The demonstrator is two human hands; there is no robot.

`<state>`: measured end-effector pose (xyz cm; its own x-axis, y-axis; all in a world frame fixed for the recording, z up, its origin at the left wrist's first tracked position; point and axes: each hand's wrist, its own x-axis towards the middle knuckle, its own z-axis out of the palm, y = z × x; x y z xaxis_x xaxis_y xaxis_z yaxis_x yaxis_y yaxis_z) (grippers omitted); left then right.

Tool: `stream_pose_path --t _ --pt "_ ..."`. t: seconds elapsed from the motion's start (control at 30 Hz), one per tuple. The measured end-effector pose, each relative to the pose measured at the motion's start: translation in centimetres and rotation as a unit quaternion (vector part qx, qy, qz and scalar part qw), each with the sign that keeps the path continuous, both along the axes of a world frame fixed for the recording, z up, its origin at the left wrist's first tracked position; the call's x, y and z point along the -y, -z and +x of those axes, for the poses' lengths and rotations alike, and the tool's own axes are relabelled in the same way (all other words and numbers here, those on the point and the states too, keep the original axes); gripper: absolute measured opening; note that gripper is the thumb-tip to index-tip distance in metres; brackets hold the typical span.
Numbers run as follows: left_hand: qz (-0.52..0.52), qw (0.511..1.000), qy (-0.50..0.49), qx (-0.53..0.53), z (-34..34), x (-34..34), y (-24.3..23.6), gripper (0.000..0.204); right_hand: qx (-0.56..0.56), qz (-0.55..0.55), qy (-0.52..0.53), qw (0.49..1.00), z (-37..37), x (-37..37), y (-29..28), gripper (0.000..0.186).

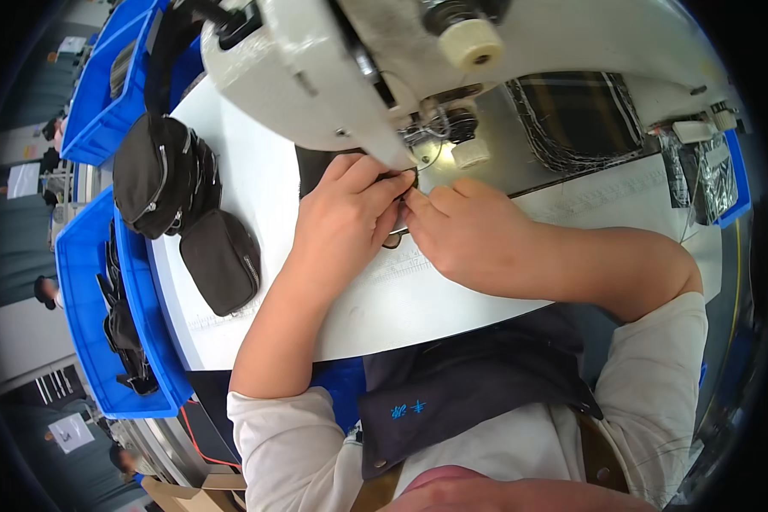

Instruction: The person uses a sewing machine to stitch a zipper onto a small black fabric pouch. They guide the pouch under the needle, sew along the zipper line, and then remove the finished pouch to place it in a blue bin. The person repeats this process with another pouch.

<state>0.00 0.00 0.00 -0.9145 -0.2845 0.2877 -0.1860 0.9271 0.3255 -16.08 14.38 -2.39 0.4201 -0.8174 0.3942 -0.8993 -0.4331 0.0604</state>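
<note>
At the white sewing machine, my left hand pinches a dark fabric piece just below the presser-foot area. My right hand meets it there, thumb and index fingertips pressed on the piece's edge, other fingers curled. Their exact grip is partly hidden by the fingers. A small loop shows below my fingertips, resting over the white table. The metal needle plate lies just behind my right hand.
Two black bags sit at left, beside blue bins. Stacked dark fabric panels lie at back right, with wrapped bundles and another blue bin beyond. Other people appear at the far left.
</note>
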Motion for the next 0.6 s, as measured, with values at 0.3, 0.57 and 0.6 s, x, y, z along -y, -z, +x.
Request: stream_pose_path --t 0.3,0.57,0.6 --pt "-0.017 1.0 -0.017 -0.018 0.1 -0.1 0.6 0.034 -0.042 0.002 0.018 0.999 0.2 0.4 -0.7 0.019" --pt "-0.091 0.995 -0.048 0.018 -0.6 -0.6 1.0 0.039 -0.041 0.056 0.039 0.997 -0.2 0.8 -0.5 0.029" --pt "-0.089 0.994 -0.055 0.013 -0.6 -0.7 1.0 0.038 -0.04 0.053 0.039 0.997 -0.2 0.8 -0.5 0.03"
